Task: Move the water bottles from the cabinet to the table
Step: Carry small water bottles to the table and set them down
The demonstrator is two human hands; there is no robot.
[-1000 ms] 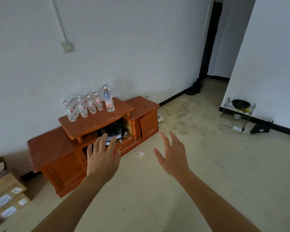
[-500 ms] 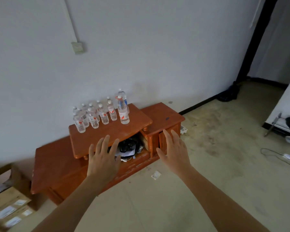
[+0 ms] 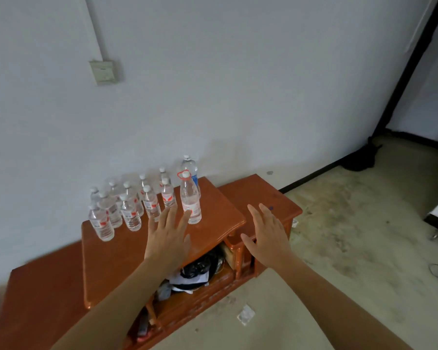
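Several clear water bottles (image 3: 127,205) with white caps stand in a cluster at the back of the raised top of a low orange-brown wooden cabinet (image 3: 213,205) against the white wall. A taller bottle (image 3: 190,199) with a red ring at its neck stands at the right front of the cluster, a blue-labelled bottle (image 3: 190,168) behind it. My left hand (image 3: 168,236) is open, fingers spread, its fingertips just in front of the tall bottle. My right hand (image 3: 266,236) is open above the cabinet's lower right section. Neither hand holds anything.
A black bag and papers (image 3: 195,271) fill the open shelf under the cabinet top. A scrap of paper (image 3: 245,315) lies on the beige floor. A wall switch box (image 3: 104,72) sits above. A dark bag (image 3: 362,159) lies by the doorway at right.
The view has come closer to the cabinet. Both open hands have moved forward and up, the left one now reaching the front bottles.
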